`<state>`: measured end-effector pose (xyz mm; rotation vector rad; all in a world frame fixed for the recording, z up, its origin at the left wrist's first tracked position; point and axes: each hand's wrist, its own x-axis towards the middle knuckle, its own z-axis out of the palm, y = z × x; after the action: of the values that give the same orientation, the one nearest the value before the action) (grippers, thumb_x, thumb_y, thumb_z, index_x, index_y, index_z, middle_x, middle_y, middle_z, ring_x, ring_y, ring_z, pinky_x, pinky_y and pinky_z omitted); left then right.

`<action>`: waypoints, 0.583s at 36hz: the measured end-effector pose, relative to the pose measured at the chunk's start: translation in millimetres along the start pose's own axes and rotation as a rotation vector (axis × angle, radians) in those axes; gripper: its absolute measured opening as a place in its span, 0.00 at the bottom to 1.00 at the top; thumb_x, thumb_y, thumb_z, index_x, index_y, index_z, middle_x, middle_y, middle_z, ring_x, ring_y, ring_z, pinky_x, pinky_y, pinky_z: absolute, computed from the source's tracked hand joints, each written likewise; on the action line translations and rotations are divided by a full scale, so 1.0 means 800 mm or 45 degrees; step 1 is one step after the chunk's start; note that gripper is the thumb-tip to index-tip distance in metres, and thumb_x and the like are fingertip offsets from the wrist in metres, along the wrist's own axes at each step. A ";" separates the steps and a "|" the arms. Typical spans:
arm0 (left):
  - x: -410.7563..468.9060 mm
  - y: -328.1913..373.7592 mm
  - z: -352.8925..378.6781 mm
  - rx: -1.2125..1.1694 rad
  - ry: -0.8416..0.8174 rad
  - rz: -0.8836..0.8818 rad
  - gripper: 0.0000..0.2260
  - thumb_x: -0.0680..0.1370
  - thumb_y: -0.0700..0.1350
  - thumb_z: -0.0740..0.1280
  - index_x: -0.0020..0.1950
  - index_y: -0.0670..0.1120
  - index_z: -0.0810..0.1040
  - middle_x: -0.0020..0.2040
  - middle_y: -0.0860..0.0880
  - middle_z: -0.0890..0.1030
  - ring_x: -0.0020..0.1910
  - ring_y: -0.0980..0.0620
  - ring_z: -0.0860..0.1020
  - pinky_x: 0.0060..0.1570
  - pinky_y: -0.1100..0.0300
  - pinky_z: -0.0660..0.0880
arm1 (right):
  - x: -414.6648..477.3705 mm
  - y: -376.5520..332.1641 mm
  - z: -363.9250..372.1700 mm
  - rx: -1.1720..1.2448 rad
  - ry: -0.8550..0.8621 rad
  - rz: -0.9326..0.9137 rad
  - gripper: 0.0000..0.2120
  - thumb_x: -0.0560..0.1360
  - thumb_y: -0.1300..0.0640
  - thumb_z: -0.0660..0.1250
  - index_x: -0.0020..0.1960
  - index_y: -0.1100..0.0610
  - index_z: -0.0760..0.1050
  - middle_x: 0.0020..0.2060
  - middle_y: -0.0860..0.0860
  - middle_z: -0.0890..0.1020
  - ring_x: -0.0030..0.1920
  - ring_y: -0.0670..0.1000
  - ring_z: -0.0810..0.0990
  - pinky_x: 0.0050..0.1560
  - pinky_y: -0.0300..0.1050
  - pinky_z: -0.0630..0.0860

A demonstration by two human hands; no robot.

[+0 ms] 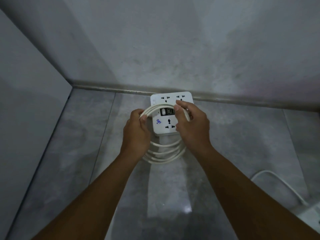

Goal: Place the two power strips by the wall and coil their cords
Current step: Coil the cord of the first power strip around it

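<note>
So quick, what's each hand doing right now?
Left hand: closed on the coiled white power cord.
Right hand: closed on the same cord, above the square white power strip.

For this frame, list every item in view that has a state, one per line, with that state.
Power strip: flat on the floor, back edge against the wall base, sockets empty.
Cord coil: looped in several turns, held over the strip.
Left hand: closed on the coil's left side.
Right hand: pinching the coil's right side.
Second cord: loose on the floor at right, uncoiled.
</note>
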<state>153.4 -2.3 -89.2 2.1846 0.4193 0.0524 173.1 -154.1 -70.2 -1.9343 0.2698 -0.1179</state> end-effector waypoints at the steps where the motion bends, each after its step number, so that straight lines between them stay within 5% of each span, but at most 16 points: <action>1: -0.001 0.000 0.000 -0.015 0.020 -0.026 0.11 0.86 0.48 0.53 0.62 0.50 0.72 0.48 0.48 0.79 0.45 0.49 0.78 0.37 0.57 0.69 | 0.000 0.002 0.001 -0.002 -0.016 -0.014 0.12 0.79 0.49 0.67 0.61 0.48 0.82 0.53 0.46 0.86 0.49 0.50 0.86 0.51 0.53 0.84; 7: 0.002 -0.005 0.004 -0.089 0.088 -0.189 0.11 0.86 0.49 0.52 0.62 0.50 0.72 0.48 0.49 0.78 0.43 0.51 0.76 0.36 0.57 0.69 | -0.005 0.017 -0.005 -0.289 -0.073 -0.315 0.16 0.83 0.58 0.61 0.69 0.57 0.77 0.57 0.52 0.83 0.56 0.47 0.80 0.59 0.41 0.77; 14: 0.010 -0.005 0.016 -0.139 0.160 -0.249 0.11 0.86 0.48 0.52 0.63 0.49 0.72 0.54 0.45 0.78 0.48 0.48 0.77 0.41 0.58 0.67 | -0.018 0.056 -0.007 -0.598 -0.215 -0.674 0.21 0.84 0.61 0.56 0.76 0.64 0.66 0.79 0.58 0.64 0.79 0.54 0.62 0.78 0.50 0.63; 21: 0.011 0.006 0.024 0.026 0.192 -0.261 0.13 0.86 0.47 0.52 0.65 0.49 0.72 0.62 0.45 0.73 0.61 0.44 0.70 0.53 0.52 0.68 | -0.026 0.061 -0.022 -0.905 -0.572 -0.694 0.44 0.80 0.32 0.52 0.82 0.61 0.46 0.83 0.55 0.44 0.82 0.52 0.39 0.81 0.52 0.46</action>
<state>166.4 -17.4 -98.2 2.1541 0.7303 0.1011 142.9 -182.2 -108.3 -2.6250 -0.5999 0.0711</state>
